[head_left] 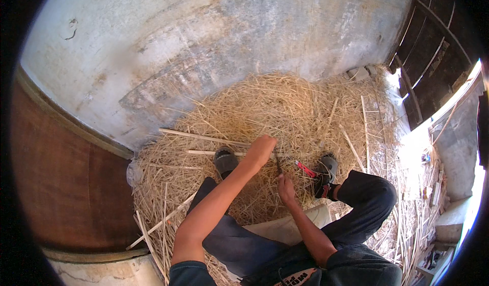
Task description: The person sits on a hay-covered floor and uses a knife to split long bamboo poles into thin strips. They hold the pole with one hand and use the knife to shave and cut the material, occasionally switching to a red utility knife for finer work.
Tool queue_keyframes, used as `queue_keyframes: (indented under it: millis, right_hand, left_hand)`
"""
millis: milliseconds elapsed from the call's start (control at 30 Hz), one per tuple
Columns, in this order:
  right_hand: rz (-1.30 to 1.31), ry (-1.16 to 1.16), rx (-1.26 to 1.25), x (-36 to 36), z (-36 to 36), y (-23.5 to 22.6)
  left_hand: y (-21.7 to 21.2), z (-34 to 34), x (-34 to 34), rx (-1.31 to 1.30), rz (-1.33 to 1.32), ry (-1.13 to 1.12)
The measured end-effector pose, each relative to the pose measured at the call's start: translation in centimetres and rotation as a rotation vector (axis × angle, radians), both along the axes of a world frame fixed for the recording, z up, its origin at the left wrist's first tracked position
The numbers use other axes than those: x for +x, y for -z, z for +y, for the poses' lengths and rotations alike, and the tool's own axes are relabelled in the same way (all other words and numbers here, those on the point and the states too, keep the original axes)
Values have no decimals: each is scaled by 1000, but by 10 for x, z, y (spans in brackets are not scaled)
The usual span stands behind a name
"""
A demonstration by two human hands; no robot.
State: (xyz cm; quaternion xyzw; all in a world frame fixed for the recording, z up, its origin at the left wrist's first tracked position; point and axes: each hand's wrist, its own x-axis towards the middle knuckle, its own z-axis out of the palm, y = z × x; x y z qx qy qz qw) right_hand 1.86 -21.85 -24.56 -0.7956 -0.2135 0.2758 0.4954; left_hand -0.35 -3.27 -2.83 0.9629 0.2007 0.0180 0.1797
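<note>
My left hand (263, 150) is closed above the straw, with a long pale split-bamboo strip (204, 136) running up to it from the left. A second pale strip (204, 152) lies just nearer, partly hidden behind my forearm. Lower and to the right, my right hand (286, 188) is closed round a dark, narrow knife (278, 164), whose blade points up toward my left hand. The grip and the exact contact between blade and strip are too small to make out. A red-handled tool (305, 169) lies beside my right shoe (326, 170).
Loose straw-like shavings (275, 102) cover the floor up to a stained wall (244, 36). More strips (365, 133) lie at the right and lower left. A brown panel (66, 179) stands at the left, dark boards (433, 46) at the upper right. A pale block (290, 226) sits between my legs.
</note>
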Motion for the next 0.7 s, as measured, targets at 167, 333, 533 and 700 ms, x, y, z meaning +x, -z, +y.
queue_keyframes:
  millis: [167,333,533,700]
  right_hand:
    - [47,-54,-45,-2,-9,55]
    - [421,80,161,20,-1,17]
    - [600,284,255,33,-6,-12]
    - [519,229,272,31,-20,2]
  left_hand:
    - [-2,19,-5,-24,127,-41]
    - [-53,26,1,-41,0,-122]
    - [-83,27,-1,-11,-118,-127]
    - [-116,22,-5,-20,-213,-192]
